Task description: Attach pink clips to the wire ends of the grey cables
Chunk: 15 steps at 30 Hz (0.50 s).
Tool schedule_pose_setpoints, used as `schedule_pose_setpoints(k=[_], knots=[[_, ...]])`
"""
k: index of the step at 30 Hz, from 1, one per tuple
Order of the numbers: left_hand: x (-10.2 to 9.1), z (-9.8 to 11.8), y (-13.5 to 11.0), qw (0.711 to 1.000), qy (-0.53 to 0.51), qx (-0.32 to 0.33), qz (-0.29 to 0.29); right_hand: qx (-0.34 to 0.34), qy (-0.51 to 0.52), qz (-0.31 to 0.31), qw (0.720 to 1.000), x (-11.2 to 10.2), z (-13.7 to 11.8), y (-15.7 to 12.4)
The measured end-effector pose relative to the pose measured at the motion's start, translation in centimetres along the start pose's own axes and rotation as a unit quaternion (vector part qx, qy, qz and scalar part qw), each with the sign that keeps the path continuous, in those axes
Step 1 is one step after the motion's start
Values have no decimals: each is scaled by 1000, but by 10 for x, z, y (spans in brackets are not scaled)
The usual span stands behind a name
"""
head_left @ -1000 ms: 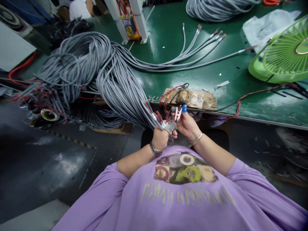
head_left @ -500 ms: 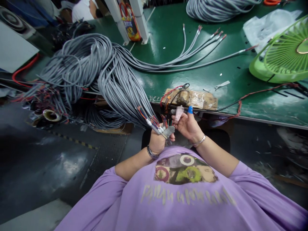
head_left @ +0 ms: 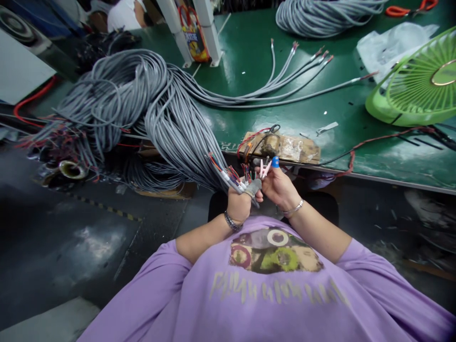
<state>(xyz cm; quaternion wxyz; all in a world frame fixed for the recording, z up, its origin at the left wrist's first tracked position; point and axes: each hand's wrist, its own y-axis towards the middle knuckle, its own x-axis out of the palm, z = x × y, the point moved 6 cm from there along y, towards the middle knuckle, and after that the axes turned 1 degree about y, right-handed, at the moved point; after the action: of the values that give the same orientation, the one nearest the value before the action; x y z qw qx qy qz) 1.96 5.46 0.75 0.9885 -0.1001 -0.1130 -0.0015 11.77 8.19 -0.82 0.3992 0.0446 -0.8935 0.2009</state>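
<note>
My left hand point(head_left: 240, 203) is closed around the ends of several grey cables point(head_left: 195, 137), a grey cover on its thumb point(head_left: 253, 186). From those ends stick out thin coloured wires point(head_left: 233, 175), red, blue and orange among them. Close on the right, my right hand point(head_left: 281, 190) is bent in a pinch, with a blue cover point(head_left: 275, 162) on one fingertip. At its fingers is a small pink V-shaped clip point(head_left: 264, 169), next to the wire tips. Exactly how the fingers grip it is partly hidden.
Coiled grey cable point(head_left: 128, 85) lies on the green table point(head_left: 249, 57) at left, another coil point(head_left: 324, 19) at the back. A green fan point(head_left: 416, 90), plastic bag point(head_left: 395, 42), orange-handled tool point(head_left: 409, 10) and taped cardboard piece point(head_left: 288, 147) are on it. A person's white sleeve point(head_left: 124, 16) shows behind.
My left hand has shifted slightly right with the cables. My right hand has moved a little left and turned, and the pink clip now shows its forked shape.
</note>
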Motion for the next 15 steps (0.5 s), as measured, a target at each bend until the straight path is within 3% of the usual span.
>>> schedule_pose_setpoints(k=[10, 15], knots=[[-1, -4, 0, 999, 32, -16, -4, 21, 38, 12, 999, 3, 5, 3], [-1, -3, 0, 1000, 25, -15, -7, 18, 26, -17, 999, 2, 7, 4]])
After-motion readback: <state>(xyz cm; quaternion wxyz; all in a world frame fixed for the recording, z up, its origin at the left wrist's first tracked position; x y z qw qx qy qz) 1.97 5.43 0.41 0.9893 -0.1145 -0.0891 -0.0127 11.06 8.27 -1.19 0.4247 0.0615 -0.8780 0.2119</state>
